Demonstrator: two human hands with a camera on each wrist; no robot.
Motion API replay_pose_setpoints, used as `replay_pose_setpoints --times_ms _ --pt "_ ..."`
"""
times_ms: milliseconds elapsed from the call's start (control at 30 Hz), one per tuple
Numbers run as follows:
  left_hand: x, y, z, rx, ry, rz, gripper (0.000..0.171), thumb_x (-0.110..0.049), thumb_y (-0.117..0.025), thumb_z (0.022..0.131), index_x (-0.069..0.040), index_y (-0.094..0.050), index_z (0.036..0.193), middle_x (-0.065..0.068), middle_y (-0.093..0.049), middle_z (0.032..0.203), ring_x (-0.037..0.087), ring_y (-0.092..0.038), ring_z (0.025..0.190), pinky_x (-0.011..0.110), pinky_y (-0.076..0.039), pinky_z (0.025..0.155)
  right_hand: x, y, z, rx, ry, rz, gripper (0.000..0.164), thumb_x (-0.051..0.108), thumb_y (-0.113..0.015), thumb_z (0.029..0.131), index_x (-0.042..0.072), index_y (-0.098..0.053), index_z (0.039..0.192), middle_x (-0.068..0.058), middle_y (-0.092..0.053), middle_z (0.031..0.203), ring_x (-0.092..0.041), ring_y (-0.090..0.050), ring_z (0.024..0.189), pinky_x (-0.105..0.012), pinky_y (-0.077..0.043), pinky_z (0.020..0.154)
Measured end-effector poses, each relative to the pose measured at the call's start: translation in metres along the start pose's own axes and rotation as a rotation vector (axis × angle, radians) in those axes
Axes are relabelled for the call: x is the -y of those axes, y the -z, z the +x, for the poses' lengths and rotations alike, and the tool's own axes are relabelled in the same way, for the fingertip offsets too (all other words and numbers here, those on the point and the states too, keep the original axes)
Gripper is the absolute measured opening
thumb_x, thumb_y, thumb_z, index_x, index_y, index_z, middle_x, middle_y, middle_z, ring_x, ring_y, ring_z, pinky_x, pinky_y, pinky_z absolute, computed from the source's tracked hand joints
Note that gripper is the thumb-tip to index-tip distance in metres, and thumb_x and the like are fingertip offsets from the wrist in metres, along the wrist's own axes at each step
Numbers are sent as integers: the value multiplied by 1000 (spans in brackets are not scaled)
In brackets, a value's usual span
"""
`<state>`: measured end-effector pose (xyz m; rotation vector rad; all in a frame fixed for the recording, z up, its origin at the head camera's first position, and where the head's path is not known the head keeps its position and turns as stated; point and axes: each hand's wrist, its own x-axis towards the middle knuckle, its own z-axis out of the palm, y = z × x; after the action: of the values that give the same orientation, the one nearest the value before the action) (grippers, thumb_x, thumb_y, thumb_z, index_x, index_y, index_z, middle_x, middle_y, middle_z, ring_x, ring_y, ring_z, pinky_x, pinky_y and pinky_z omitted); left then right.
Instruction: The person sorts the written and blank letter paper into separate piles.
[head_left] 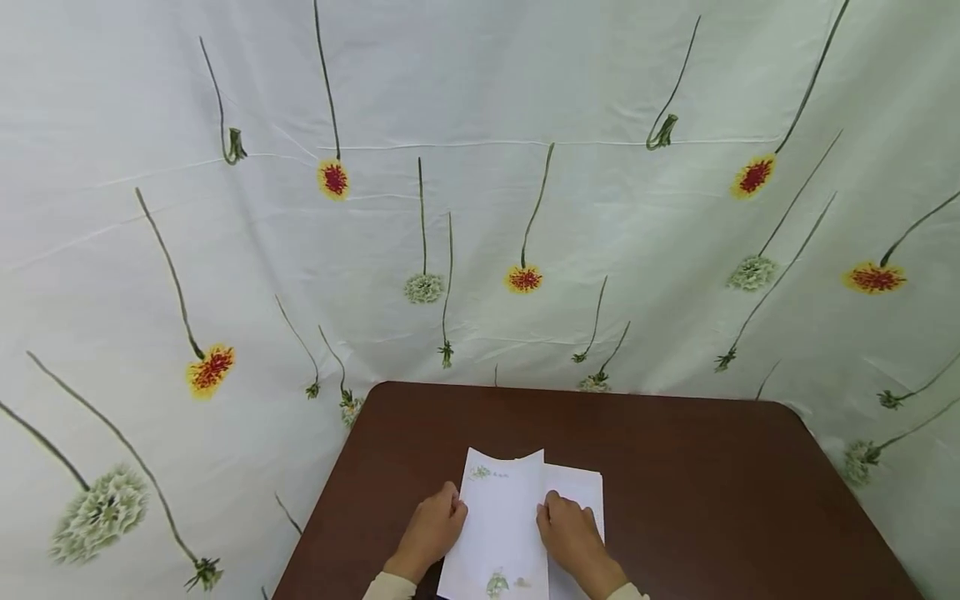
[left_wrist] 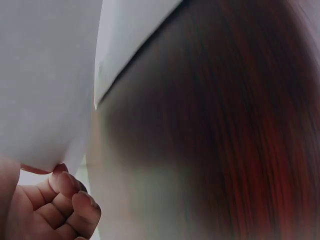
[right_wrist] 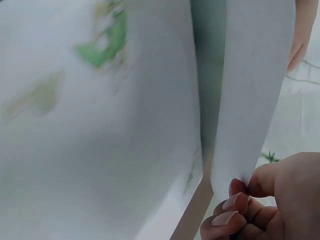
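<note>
A white sheet of paper [head_left: 498, 517] with small green plant prints is held upright between the two hands, its top edge bowed down in the middle. My left hand [head_left: 435, 525] pinches its left edge between thumb and curled fingers; in the left wrist view the hand [left_wrist: 60, 210] grips the sheet's border [left_wrist: 45, 90]. At the opposite edge, my right hand [head_left: 572, 533] pinches the paper, as the right wrist view shows with thumb against fingers [right_wrist: 231, 202]. More white paper [head_left: 588, 483] lies behind and to the right, partly hidden by the held sheet.
The dark brown table [head_left: 697, 483] has rounded far corners and extends well to the right of the papers. A white cloth [head_left: 480, 217] printed with flowers hangs behind and around it. Green prints [right_wrist: 107, 40] mark the lower paper.
</note>
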<state>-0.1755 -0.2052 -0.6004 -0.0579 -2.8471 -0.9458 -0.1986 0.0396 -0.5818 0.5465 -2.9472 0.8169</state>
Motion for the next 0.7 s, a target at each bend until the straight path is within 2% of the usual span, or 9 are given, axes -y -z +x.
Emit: replay_pose_setpoints --times_ms 133,333,533,700 --pt "17 12 -5 -9 25 4 19 -10 -56 94 -14 -42 82 -3 -39 64 12 -40 57 31 -35 54 15 -11 6 5 9 21 19 16 -59 98 12 -54 79 5 -53 65 -14 -53 60 -42 -39 61" --pt "42 27 -11 -38 76 38 16 -11 -56 97 -11 -46 85 -2 -43 66 14 -43 58 34 -37 55 38 -29 17 14 58 80 20 17 -62 96 13 -55 78 8 -51 62 -10 -47 55 -38 -38 58" --pt "60 39 -17 -64 124 60 15 -11 -59 98 -9 -49 87 -1 -46 68 15 -45 59 35 -39 55 55 -45 25 6 117 98 28 18 -64 95 16 -49 72 9 -43 56 -9 -40 49 -33 -34 52" --pt "74 49 -25 -78 181 84 16 -11 -61 97 -9 -49 87 0 -47 69 17 -47 61 36 -40 56 69 -55 29 -1 147 96 29 16 -66 93 15 -49 70 8 -43 57 -10 -42 49 -34 -36 50"
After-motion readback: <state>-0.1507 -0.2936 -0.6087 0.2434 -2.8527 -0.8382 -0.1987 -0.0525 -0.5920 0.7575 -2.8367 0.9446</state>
